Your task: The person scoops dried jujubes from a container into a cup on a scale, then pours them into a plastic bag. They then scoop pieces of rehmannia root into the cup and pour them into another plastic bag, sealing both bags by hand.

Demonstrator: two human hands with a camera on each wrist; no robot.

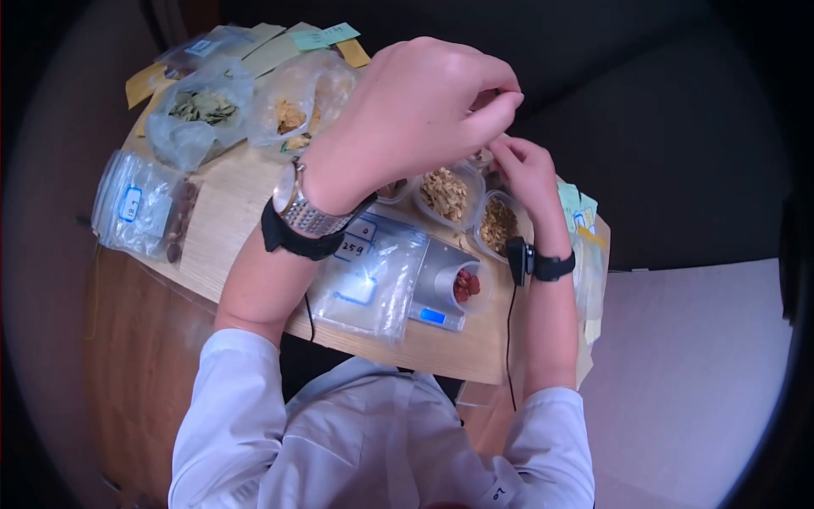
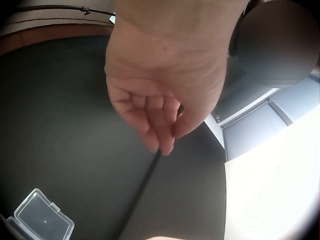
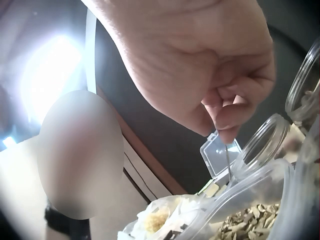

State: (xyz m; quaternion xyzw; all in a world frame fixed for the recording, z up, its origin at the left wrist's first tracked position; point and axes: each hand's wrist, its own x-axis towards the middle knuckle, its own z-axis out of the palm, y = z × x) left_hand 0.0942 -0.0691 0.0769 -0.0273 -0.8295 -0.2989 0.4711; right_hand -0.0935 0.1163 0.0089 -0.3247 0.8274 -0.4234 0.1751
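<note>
My left hand [image 1: 424, 106], with a metal watch at its wrist, is raised over the far side of the table. In the left wrist view its fingers are curved and the thumb meets them; no object shows between them. Lower and to the right, my right hand [image 1: 530, 174] is over the far-right tubs. In the right wrist view its fingertips pinch a thin metal rod [image 3: 227, 157] pointing down. Behind the rod stands a small clear hinged box [image 3: 220, 154] with its lid up. Below are a tub of pale dried slices [image 1: 445, 195] and a tub of brownish pieces [image 1: 498, 225].
A digital scale [image 1: 432, 316] bears a white scoop with dark red pieces [image 1: 465, 286]. Labelled zip bags [image 1: 360, 284] lie beside it, more bags [image 1: 136, 204] at the left edge. Bags of green leaves [image 1: 202, 106] and yellow pieces [image 1: 291, 117] stand at the back.
</note>
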